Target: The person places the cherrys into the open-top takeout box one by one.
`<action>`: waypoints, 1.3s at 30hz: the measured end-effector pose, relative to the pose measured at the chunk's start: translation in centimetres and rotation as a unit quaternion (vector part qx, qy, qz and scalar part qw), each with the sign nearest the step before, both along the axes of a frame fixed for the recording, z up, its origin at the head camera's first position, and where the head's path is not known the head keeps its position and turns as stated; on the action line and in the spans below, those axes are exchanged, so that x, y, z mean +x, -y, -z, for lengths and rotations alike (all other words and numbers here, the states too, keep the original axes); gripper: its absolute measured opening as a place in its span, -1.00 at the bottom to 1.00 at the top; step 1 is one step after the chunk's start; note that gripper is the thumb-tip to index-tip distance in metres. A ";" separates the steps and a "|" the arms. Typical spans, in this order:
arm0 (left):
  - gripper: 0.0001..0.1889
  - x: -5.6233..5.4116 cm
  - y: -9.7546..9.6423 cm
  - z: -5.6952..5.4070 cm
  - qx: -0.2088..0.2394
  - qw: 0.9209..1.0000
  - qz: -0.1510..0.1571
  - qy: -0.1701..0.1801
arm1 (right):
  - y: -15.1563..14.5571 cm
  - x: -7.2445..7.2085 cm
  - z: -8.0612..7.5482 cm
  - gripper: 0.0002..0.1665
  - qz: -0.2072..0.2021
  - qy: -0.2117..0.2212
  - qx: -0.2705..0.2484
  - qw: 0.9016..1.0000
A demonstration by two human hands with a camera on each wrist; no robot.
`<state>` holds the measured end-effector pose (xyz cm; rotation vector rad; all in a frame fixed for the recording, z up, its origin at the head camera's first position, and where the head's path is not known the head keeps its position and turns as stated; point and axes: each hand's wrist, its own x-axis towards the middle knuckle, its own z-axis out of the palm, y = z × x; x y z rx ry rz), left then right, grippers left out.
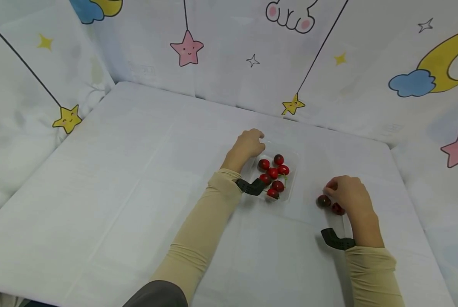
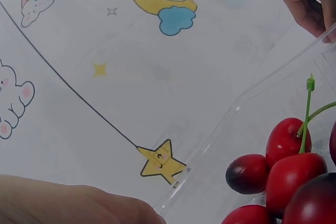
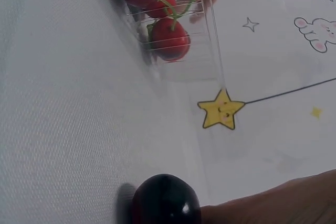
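Observation:
Several red cherries (image 1: 272, 173), some dark and some with green stems, lie in a clear plastic box (image 1: 292, 183). My left hand (image 1: 247, 147) grips the box at its far left side, and in the left wrist view that hand (image 2: 89, 203) comes right up to the rim. On the white surface right of the box sit a dark cherry (image 1: 323, 201) and a redder cherry (image 1: 338, 209). Bent over them is my right hand (image 1: 349, 194). In the right wrist view its finger meets a dark cherry (image 3: 165, 200); I cannot tell whether it pinches it.
A white covered table (image 1: 110, 179) lies under everything. Behind it and at both sides hang white sheets (image 1: 229, 76) printed with stars, moons and clouds. Dark wrist mounts (image 1: 338, 241) stick out from both forearms.

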<state>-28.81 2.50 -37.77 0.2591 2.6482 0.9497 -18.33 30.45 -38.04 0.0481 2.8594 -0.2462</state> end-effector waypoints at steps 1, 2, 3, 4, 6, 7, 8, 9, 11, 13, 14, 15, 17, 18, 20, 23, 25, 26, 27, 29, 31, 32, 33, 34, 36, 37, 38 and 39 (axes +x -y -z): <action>-0.54 0.0 0.0 0.0 -0.001 1.000 0.001 -0.002 | 0.0 0.0 0.1 -0.75 0.000 -0.001 0.001 1.000; -0.54 0.0 0.0 0.0 -0.001 1.000 0.002 -0.003 | 0.0 0.0 0.1 -0.75 0.000 -0.003 0.002 1.000; -0.54 -0.1 -0.1 0.0 -0.002 1.000 0.003 -0.004 | 0.0 0.1 0.2 -0.75 0.000 -0.004 0.002 1.000; -0.54 -0.1 -0.1 0.0 -0.003 1.000 0.004 -0.005 | 0.1 0.1 0.2 -0.76 0.002 -0.004 0.002 1.000; -0.54 -0.1 -0.1 0.0 -0.002 1.000 0.005 -0.006 | 0.2 0.1 0.3 -0.75 0.006 -0.002 0.000 1.000; -0.54 -0.1 -0.1 0.0 -0.001 1.000 0.005 -0.007 | 0.2 0.1 0.3 -0.75 0.010 -0.001 -0.001 1.000; -0.54 -0.1 -0.1 0.0 -0.001 1.000 0.006 -0.008 | 0.3 0.1 0.2 -0.75 0.013 0.002 -0.003 1.000; -0.54 -0.1 -0.1 0.0 -0.002 1.000 0.007 -0.009 | 0.4 0.1 0.2 -0.74 0.016 0.003 -0.004 1.000; -0.54 -0.1 -0.1 0.0 -0.004 1.000 0.006 -0.010 | 0.7 0.1 0.2 -0.73 0.020 0.007 -0.004 1.000; -0.54 -0.1 -0.1 0.1 -0.005 1.000 0.005 -0.010 | 0.9 0.1 0.2 -0.72 0.023 0.011 -0.002 1.000; -0.54 -0.1 -0.1 0.1 -0.005 1.000 0.004 -0.010 | 1.0 0.1 0.1 -0.71 0.023 0.013 -0.001 1.000; -0.54 -0.1 0.0 0.1 -0.005 1.000 0.003 -0.009 | 1.1 0.1 0.1 -0.71 0.023 0.013 0.001 1.000; -0.54 -0.1 0.0 0.2 -0.004 1.000 0.000 -0.008 | 1.2 0.1 0.0 -0.71 0.025 0.013 0.004 1.000; -0.54 -0.1 0.0 0.2 -0.003 1.000 -0.001 -0.006 | 1.2 0.1 0.0 -0.72 0.025 0.012 0.005 1.000; -0.54 -0.1 0.0 0.2 -0.002 1.000 -0.003 -0.004 | 1.2 0.1 0.0 -0.72 0.026 0.007 0.007 1.000; -0.54 -0.1 0.0 0.2 0.000 1.000 -0.005 -0.002 | 1.1 0.0 -0.1 -0.73 0.026 0.001 0.009 1.000; -0.54 -0.1 0.0 0.2 -0.001 1.000 -0.004 0.000 | 1.0 0.0 -0.2 -0.73 0.023 -0.004 0.013 1.000; -0.54 -0.1 0.1 0.2 0.000 1.000 -0.004 0.000 | 0.9 0.0 -0.3 -0.72 0.021 -0.006 0.015 1.000; -0.54 -0.1 0.1 0.1 -0.001 1.000 -0.003 0.000 | 0.9 0.0 -0.4 -0.71 0.019 -0.010 0.017 1.000; -0.54 -0.1 0.0 0.1 -0.002 1.000 -0.002 0.000 | 0.8 0.1 -0.7 -0.70 0.017 -0.018 0.019 1.000; -0.54 -0.1 0.0 0.0 -0.002 1.000 0.000 0.000 | 0.8 0.3 -1.0 -0.69 0.017 -0.024 0.017 0.999; -0.54 -0.1 0.0 0.0 -0.002 1.000 0.001 -0.001 | 0.8 0.3 -1.1 -0.68 0.017 -0.027 0.016 0.999; -0.54 -0.1 0.0 0.0 -0.002 1.000 0.001 -0.002 | 0.9 0.4 -1.3 -0.68 0.018 -0.030 0.014 0.999; -0.54 -0.2 0.0 0.0 -0.002 1.000 0.001 -0.002 | 0.9 0.5 -1.4 -0.68 0.019 -0.034 0.012 0.999; -0.54 -0.2 0.0 0.1 -0.002 1.000 0.002 -0.003 | 1.0 0.6 -1.6 -0.68 0.022 -0.042 0.009 0.999; -0.54 -0.2 0.0 0.1 -0.003 1.000 0.001 -0.003 | 1.1 0.7 -1.6 -0.69 0.023 -0.048 0.008 0.999; -0.54 -0.2 0.0 0.2 -0.004 1.000 0.001 -0.004 | 1.1 0.8 -1.7 -0.69 0.025 -0.053 0.007 0.998; -0.54 -0.2 0.0 0.2 -0.004 1.000 0.001 -0.005 | 1.2 0.8 -1.8 -0.69 0.026 -0.058 0.006 0.998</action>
